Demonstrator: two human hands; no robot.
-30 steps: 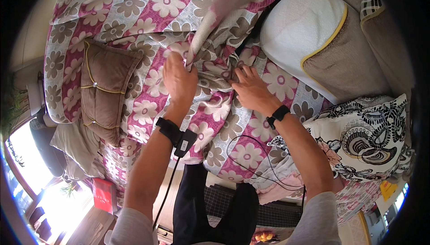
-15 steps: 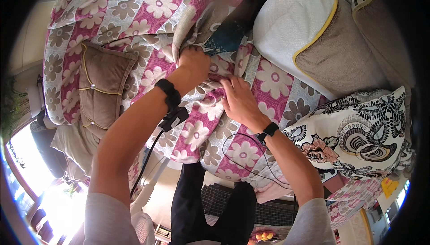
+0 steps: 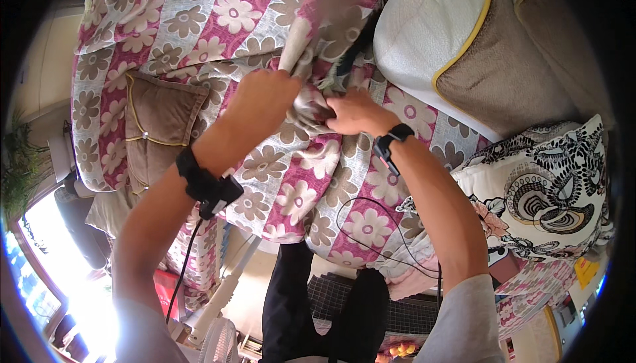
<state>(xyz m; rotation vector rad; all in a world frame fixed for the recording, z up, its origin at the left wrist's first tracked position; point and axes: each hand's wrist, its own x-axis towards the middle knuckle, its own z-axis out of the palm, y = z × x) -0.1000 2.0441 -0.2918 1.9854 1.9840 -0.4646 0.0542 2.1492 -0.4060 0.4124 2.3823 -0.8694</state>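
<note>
Wears pale grey sleeves (image 3: 464, 323), black trousers (image 3: 286, 297) at six o'clock, a black wristband (image 3: 191, 172) with cabled box (image 3: 222, 196) at nine, and a second black band (image 3: 391, 140) toward two.

Half a second ago my left hand (image 3: 265, 101) was reaching in at the fold; now it has drawn back a little to the left, knuckles up, closed around the cloth (image 3: 309, 108). My right hand (image 3: 361, 111) has moved up from lower on the cover and now grips the same bunch, close to my left. The dark teal patch (image 3: 348, 60) that lay bare between the folds is mostly covered again. My left elbow has swung outward, carrying the left band (image 3: 207, 185) down and left; the right band (image 3: 392, 141) has risen. The fan (image 3: 220, 343) shows more fully than before.
</note>
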